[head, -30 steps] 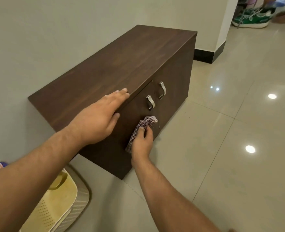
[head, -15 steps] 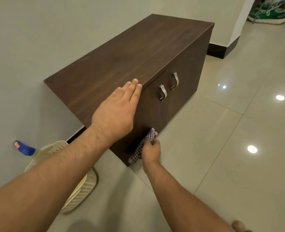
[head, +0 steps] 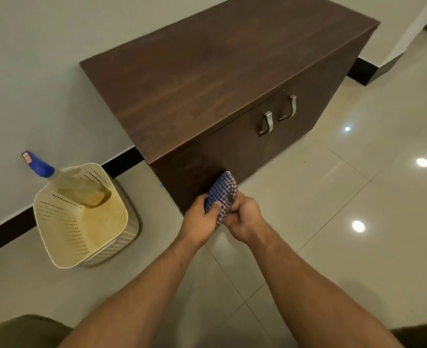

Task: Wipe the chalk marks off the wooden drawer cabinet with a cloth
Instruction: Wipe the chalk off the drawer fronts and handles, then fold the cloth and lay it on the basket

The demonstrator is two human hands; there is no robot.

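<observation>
The left hand (head: pixel 199 218) and right hand (head: pixel 245 217) gripped the cloth (head: pixel 222 190), which protruded at 12 o'clock before the cabinet (head: pixel 207 71).

The left grip (head: pixel 200 219) has left the top of the dark brown wooden drawer cabinet (head: pixel 220 71) and now meets the right grip (head: pixel 245 217) at the cabinet's 6 o'clock corner, low on its front. Both now hold the blue-and-white checked cloth (head: pixel 221 190), which is bunched between them instead of hanging from the right grip alone. The view has swung: the cream perforated plastic basket (head: pixel 56 232) at 9 o'clock of the grips now shows whole, with the clear blue-headed spray bottle (head: pixel 81 188) leaning in it.
</observation>
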